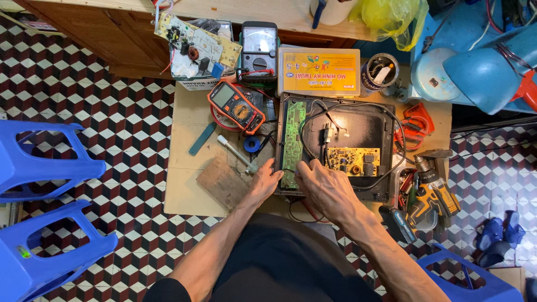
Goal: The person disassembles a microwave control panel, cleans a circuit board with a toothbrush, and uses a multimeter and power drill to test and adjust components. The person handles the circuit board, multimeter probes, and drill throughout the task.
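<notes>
An opened black device casing (pixel 369 120) lies on a cardboard sheet (pixel 187 168) on the floor. Inside it a long green circuit board (pixel 293 140) runs along the left side, and a small yellow board (pixel 352 161) sits near the middle, with black wires looping around. My left hand (pixel 264 182) rests at the casing's near left corner, fingers touching the lower end of the green board. My right hand (pixel 327 187) lies flat over the casing's near edge, fingertips beside that same board. Neither hand visibly holds a tool.
An orange multimeter (pixel 236 106), an analog meter (pixel 259 47), a yellow box (pixel 320 71), a loose circuit board (pixel 196 42) on a carton and a cordless drill (pixel 433 193) surround the casing. Blue plastic stools (pixel 39 162) stand left; a wooden block (pixel 224 182) lies by my left hand.
</notes>
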